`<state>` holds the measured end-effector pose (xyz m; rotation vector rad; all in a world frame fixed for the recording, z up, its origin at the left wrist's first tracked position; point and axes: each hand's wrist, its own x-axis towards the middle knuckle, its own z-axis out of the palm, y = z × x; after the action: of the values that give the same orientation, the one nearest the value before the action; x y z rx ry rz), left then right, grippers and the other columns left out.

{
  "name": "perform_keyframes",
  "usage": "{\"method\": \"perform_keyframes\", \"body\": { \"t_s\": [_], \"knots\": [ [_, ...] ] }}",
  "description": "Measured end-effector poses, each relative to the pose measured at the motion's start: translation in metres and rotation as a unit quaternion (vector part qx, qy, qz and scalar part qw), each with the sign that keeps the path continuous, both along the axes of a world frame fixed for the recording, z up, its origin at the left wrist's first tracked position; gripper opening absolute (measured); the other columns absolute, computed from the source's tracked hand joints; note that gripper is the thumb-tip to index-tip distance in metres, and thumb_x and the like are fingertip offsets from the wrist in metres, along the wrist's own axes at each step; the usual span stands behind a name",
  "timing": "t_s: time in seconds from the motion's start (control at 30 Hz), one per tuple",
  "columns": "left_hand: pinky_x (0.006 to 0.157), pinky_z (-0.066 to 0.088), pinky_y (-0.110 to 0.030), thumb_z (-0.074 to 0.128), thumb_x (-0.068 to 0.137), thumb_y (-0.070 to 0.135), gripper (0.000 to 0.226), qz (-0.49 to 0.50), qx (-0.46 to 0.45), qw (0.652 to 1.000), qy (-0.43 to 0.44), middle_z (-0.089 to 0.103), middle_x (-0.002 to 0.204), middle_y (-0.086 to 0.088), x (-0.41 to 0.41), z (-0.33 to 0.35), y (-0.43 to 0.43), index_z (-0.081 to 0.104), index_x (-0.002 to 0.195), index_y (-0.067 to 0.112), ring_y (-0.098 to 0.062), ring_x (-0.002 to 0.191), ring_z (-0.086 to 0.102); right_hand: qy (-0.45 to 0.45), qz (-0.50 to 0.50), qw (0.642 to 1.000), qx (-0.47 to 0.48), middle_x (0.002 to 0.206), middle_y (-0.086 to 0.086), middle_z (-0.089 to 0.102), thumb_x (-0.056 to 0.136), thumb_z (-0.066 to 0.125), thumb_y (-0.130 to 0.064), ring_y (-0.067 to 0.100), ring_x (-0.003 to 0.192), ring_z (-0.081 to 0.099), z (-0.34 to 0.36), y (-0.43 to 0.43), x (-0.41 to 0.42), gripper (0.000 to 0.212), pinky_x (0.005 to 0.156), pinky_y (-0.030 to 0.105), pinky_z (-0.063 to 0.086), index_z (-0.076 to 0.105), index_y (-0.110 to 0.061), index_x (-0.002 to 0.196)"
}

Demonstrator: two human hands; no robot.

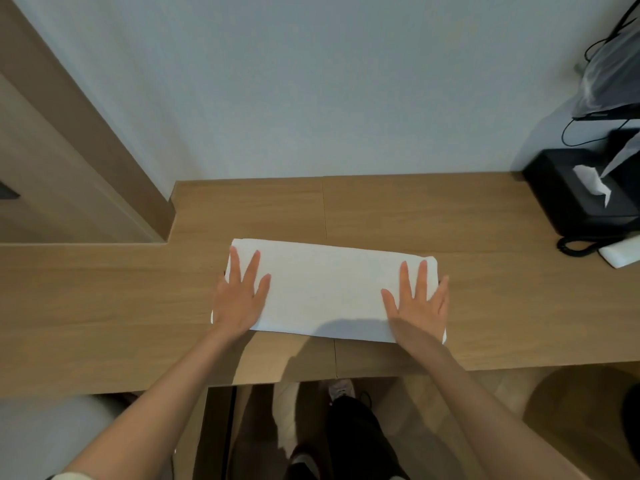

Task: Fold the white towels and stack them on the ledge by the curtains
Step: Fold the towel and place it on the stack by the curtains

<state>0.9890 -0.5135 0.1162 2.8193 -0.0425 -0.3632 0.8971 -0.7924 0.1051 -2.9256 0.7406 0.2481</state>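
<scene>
A folded towel (329,292) lay on a desk (450,220), nearer its front edge than the wall behind. A person's left hand (239,296) lay flat on the towel's left end, the right hand (419,299) on its right end. Far right stood a tissue box (575,195), with possibly a telephone handset (621,255) before it.

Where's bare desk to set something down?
Free: desk left of the towel, the strip between towel and wall, and the stretch right of it. Crowded: far right corner, with tissue box and coiled cord. Left hand and right hand press flat on the towel's ends.
</scene>
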Motion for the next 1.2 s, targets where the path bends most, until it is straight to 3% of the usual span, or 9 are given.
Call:
{"method": "perform_keyframes", "body": {
  "t_s": [0.13,0.27,0.33,0.47,0.67,0.8,0.87,1.0,1.2],
  "knots": [
    [0.112,0.020,-0.051,0.034,0.096,0.051,0.060,0.082,-0.073,0.994,-0.024,-0.001,0.158,-0.016,-0.001,0.005,-0.003,0.016,0.150,0.033,-0.040,0.141,0.013,-0.062,-0.050,0.993,0.082,0.159,0.006,-0.012,0.097,0.028,-0.053,0.035,0.134,0.022,0.011,-0.001,-0.004,0.071,0.108,0.042,0.028,-0.007,-0.023,0.152],
    [0.105,0.027,-0.049,0.036,0.092,0.060,0.063,0.091,-0.043,0.995,-0.012,0.024,0.143,-0.023,0.007,0.003,-0.006,0.014,0.148,0.043,-0.039,0.127,0.026,-0.088,-0.126,0.982,0.113,0.141,0.021,0.030,0.097,0.035,-0.051,0.035,0.110,0.037,0.013,-0.001,0.003,0.072,0.095,0.041,0.034,-0.002,-0.024,0.153],
    [0.100,0.031,-0.046,0.038,0.089,0.065,0.064,0.093,-0.049,0.994,-0.018,0.032,0.131,-0.020,0.012,0.001,-0.003,0.015,0.146,0.047,-0.036,0.120,0.031,-0.078,-0.139,0.982,0.098,0.130,0.021,0.039,0.096,0.034,-0.054,0.036,0.107,0.040,0.012,-0.004,0.007,0.072,0.093,0.042,0.036,-0.002,-0.027,0.152],
    [0.096,0.036,-0.045,0.036,0.084,0.072,0.067,0.105,-0.057,0.993,-0.006,0.037,0.119,-0.017,0.017,-0.004,0.000,0.009,0.143,0.056,-0.036,0.113,0.037,-0.069,-0.174,0.973,0.138,0.123,0.020,0.041,0.093,0.035,-0.059,0.038,0.107,0.047,0.009,-0.008,0.013,0.072,0.094,0.045,0.042,-0.003,-0.038,0.150],
    [0.092,0.040,-0.046,0.032,0.080,0.079,0.069,0.118,-0.078,0.990,0.009,0.040,0.117,-0.020,0.023,-0.001,0.000,0.001,0.139,0.062,-0.039,0.106,0.046,-0.075,-0.152,0.975,0.147,0.112,0.018,0.054,0.091,0.035,-0.063,0.037,0.095,0.057,0.008,-0.017,0.014,0.066,0.082,0.039,0.043,0.006,-0.046,0.147],
    [0.093,0.042,-0.046,0.037,0.078,0.079,0.073,0.139,-0.111,0.983,0.037,0.037,0.129,-0.023,0.023,0.003,-0.001,0.001,0.140,0.062,-0.042,0.112,0.047,-0.079,-0.133,0.974,0.163,0.112,0.019,0.056,0.091,0.035,-0.063,0.039,0.099,0.057,0.010,-0.020,0.012,0.064,0.085,0.041,0.041,0.008,-0.046,0.147],
    [0.094,0.042,-0.045,0.042,0.079,0.076,0.075,0.149,-0.134,0.979,0.045,0.039,0.135,-0.022,0.023,0.003,0.002,0.004,0.142,0.058,-0.041,0.119,0.045,-0.082,-0.128,0.973,0.172,0.112,0.019,0.057,0.091,0.036,-0.062,0.039,0.101,0.056,0.012,-0.020,0.011,0.065,0.085,0.040,0.042,0.010,-0.045,0.147],
    [0.098,0.039,-0.042,0.048,0.085,0.065,0.071,0.143,-0.181,0.973,0.025,0.045,0.144,-0.002,0.019,0.003,0.017,0.019,0.147,0.045,-0.034,0.129,0.041,-0.111,-0.114,0.971,0.176,0.118,0.015,0.061,0.092,0.043,-0.058,0.037,0.105,0.058,0.021,-0.019,0.011,0.060,0.085,0.040,0.044,0.025,-0.038,0.145],
    [0.092,0.035,-0.030,0.051,0.091,0.053,0.047,0.122,-0.261,0.957,-0.038,0.051,0.138,0.010,-0.005,0.005,0.041,0.043,0.135,0.040,-0.023,0.125,0.046,-0.213,-0.072,0.952,0.210,0.138,-0.003,0.053,0.096,0.045,-0.047,0.029,0.119,0.054,0.045,-0.002,0.005,0.044,0.094,0.039,0.041,0.041,-0.035,0.138]
  ]
}}
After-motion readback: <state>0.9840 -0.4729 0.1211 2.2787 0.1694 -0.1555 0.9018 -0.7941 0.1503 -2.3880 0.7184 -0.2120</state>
